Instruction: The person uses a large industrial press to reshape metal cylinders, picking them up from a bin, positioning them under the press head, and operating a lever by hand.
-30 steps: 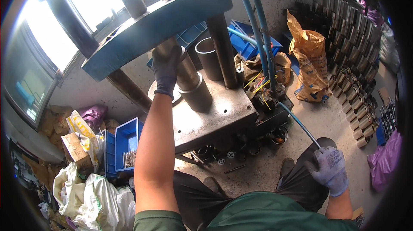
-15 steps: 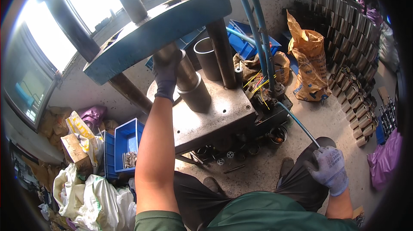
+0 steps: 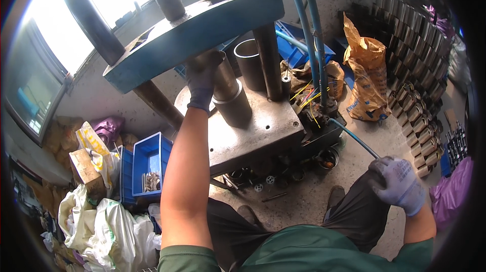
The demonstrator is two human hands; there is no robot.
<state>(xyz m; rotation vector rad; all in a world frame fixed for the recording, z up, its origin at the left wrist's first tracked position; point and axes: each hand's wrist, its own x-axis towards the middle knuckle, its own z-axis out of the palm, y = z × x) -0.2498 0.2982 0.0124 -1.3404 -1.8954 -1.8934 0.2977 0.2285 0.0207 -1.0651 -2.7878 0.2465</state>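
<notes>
A blue press plate (image 3: 197, 34) spans thick steel columns above a metal press table (image 3: 273, 126). Under the plate, my left hand (image 3: 201, 84), in a dark glove, is closed against a narrow metal sleeve (image 3: 226, 84). Its fingertips are hidden behind the metal. That sleeve rises from a wider steel cylinder (image 3: 236, 108) on the table. At the right, my right hand (image 3: 401, 185), in a pale grey glove, grips the end of a blue lever rod (image 3: 354, 137). The rod runs to the dark mechanism beside the table.
A large open steel tube (image 3: 247, 67) stands at the table's back. Blue bins (image 3: 153, 158) and white sacks (image 3: 114, 226) lie at left. To the right are a brown paper sack (image 3: 365, 79) and stacked metal sleeves (image 3: 412, 34). Blue pipes (image 3: 315, 44) rise beside the table.
My right hand has moved up and slightly right with the lever's end, which now sits higher. The left hand stays at the sleeve under the plate. The whole view has shifted a little.
</notes>
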